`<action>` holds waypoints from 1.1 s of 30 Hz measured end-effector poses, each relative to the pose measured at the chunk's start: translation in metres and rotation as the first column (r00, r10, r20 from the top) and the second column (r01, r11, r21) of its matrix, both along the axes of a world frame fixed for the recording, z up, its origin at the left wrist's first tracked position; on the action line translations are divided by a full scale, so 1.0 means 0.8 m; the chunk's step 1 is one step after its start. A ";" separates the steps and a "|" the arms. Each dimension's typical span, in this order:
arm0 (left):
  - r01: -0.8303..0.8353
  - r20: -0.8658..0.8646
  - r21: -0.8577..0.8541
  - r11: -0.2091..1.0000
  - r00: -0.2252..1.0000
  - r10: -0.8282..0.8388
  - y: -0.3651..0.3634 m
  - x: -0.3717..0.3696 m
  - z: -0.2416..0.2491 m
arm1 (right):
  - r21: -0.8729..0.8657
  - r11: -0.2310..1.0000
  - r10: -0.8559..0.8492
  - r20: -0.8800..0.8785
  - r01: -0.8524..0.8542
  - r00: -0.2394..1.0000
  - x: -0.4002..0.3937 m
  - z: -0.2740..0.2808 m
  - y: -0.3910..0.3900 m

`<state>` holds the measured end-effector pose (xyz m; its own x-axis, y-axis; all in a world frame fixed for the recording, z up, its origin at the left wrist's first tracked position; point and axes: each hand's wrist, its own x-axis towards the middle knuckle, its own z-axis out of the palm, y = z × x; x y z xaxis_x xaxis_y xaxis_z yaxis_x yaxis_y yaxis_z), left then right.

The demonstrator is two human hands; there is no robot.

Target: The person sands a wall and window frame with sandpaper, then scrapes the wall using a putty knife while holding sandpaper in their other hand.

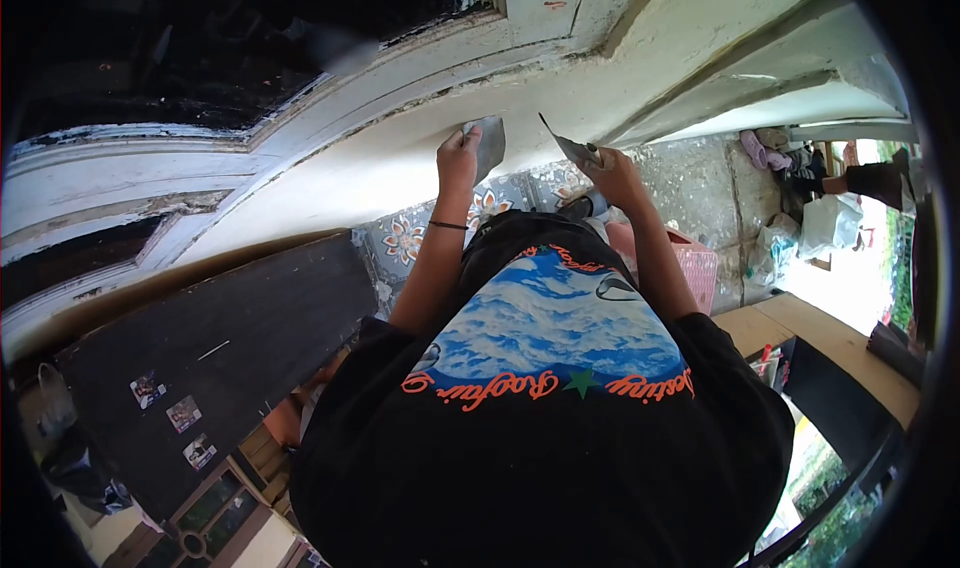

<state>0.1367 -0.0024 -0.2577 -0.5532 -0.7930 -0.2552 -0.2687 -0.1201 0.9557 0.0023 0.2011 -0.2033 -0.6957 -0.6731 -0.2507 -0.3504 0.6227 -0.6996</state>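
My left hand (457,160) is closed on the edge of a flat grey rectangular scraper blade (488,148), its broad face close to the white wall (345,163). To the right, my right hand (615,176) grips a second scraper blade (570,149), thin and grey, seen nearly edge-on and tilted up toward the wall. The two blades are apart from each other. A dark band circles my left wrist.
Above the wall, a worn white window frame (400,73) has peeling paint. A dark board-like surface (230,328) stands at left, a pink plastic basket (694,271) by my right arm. Patterned tiles (405,238) lie below; shoes (765,151) and plastic bags (830,223) sit at right.
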 end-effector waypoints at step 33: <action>-0.205 -0.344 0.807 0.554 0.599 0.723 -0.020 0.007 0.100 | 0.212 0.453 -0.290 0.953 0.866 -0.082 -0.111 -0.223 -0.059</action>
